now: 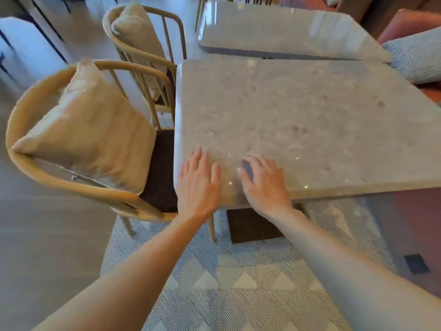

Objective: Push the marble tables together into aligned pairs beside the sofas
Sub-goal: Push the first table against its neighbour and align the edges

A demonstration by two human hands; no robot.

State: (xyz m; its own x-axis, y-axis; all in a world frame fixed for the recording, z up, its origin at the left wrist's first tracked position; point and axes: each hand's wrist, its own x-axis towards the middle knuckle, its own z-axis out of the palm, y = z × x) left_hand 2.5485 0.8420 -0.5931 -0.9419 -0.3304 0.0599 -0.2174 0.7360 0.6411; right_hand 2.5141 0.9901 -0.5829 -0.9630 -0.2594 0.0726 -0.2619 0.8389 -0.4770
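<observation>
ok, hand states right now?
Left hand: open, flat on the near grey marble table.
Right hand: open, flat on the same table.

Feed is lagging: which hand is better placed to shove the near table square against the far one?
Probably left. The left hand lies flat on the near table by the corner where the gap to the far table looks widest.

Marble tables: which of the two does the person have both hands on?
The nearer marble table: left hand and right hand lie flat near its front-left corner. The farther table is untouched.
</observation>
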